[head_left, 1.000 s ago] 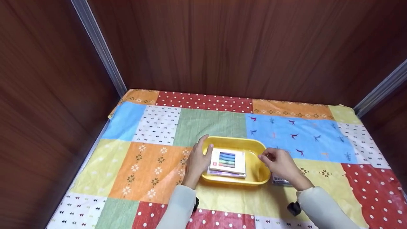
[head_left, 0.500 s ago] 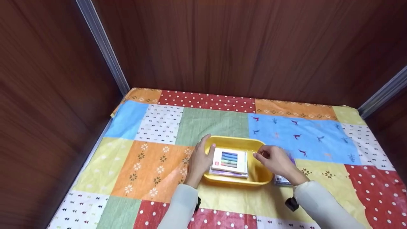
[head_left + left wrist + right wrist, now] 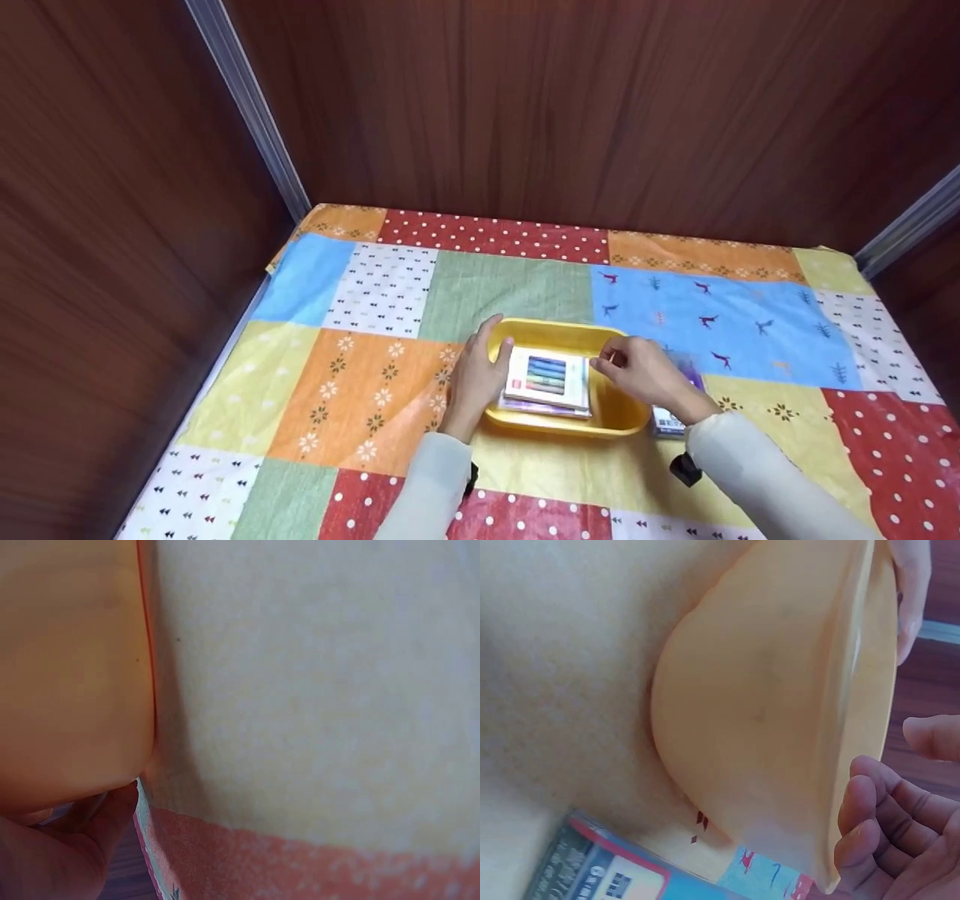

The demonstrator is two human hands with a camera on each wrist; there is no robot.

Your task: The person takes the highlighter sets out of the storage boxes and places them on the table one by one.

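A yellow plastic basin (image 3: 619, 411) stands on the patchwork cloth. Inside, toward its left side, lies a white flat box (image 3: 551, 375) with a picture of coloured sticks, on top of a purple-edged pack (image 3: 536, 407). My left hand (image 3: 478, 379) holds the basin's left end, thumb inside the rim; in the left wrist view its fingers (image 3: 116, 817) touch the basin wall. Over the right end of the basin hovers my right hand (image 3: 649, 375). Its fingers (image 3: 861, 799) are loosely curled, thumb apart, with nothing visible between them.
Just right of the basin lies a flat purple-and-white pack (image 3: 667, 421), partly under my right wrist; the right wrist view shows its printed face (image 3: 622, 874). Brown wood-grain panels (image 3: 465, 112) with metal corner strips enclose the table at the back and sides.
My right hand has moved left over the basin, closer to the white box, uncovering more of the pack outside. The left hand keeps its hold; the whole view has shifted slightly.
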